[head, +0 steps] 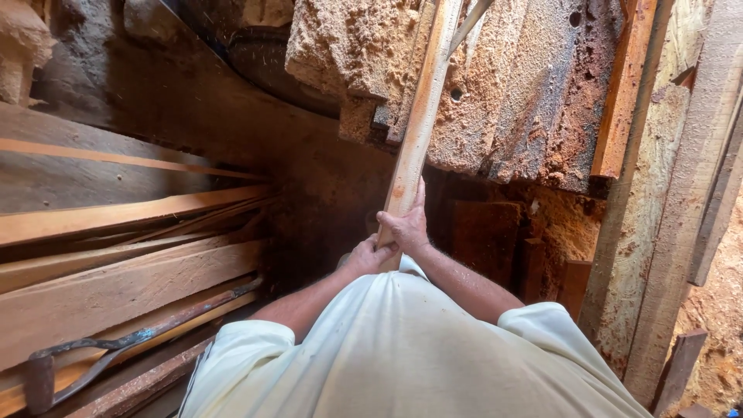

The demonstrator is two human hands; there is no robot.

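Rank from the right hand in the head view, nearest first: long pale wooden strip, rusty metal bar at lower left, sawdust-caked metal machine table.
1. Long pale wooden strip: gripped in the right hand, centre.
2. Sawdust-caked metal machine table: above the hand, upper right.
3. Rusty metal bar: far lower left, lying on the stacked planks.

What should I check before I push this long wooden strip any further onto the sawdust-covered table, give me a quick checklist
1. Left hand gripping the wooden strip near its lower end: ok.
2. Right hand wrapped on the strip just above the left: ok.
3. Strip lying along the sawdust-covered table: ok.
4. Both hands back from the table's edge: ok.
5. Blade position and whether it is running: cannot tell.
6. Table surface free of sawdust: not ok, thickly coated.
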